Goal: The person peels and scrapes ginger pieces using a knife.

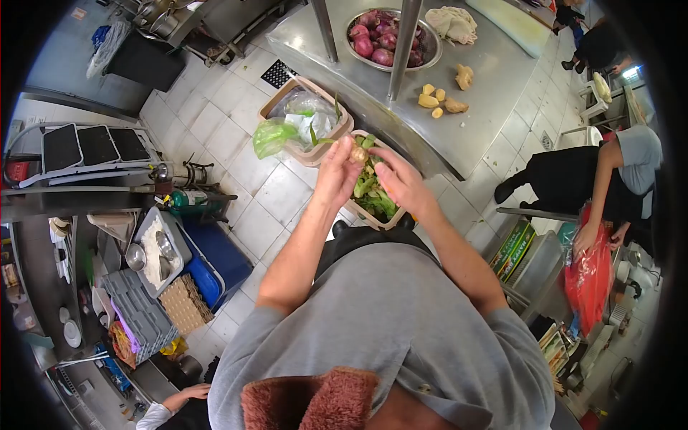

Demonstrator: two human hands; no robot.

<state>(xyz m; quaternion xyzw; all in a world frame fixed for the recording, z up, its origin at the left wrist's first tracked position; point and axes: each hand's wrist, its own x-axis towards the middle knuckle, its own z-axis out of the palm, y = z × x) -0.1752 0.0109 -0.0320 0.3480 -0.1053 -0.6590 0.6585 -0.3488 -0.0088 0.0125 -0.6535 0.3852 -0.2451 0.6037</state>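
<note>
My left hand point(338, 172) pinches a small tan, knobby piece of ginger point(360, 153) in front of me. Close by on the right, my right hand point(403, 183) has its fingers curled, with the tips at the ginger; whether a small tool sits inside them I cannot make out. Both hands are above a beige bin point(390, 223) holding green leaves and peelings point(373, 192). A thin green stalk point(322, 141) sticks out left of my left fingers. On the steel table ahead are peeled yellow ginger pieces point(428, 100) and an unpeeled ginger root point(464, 77).
A steel bowl of red onions point(434, 59) and a bundled cloth point(451, 25) are on the steel table point(494, 93). Its upright posts point(405, 50) rise ahead. Another bin point(304, 155) with plastic bags stands left. A co-worker point(602, 168) handles a red bag point(589, 276) at right.
</note>
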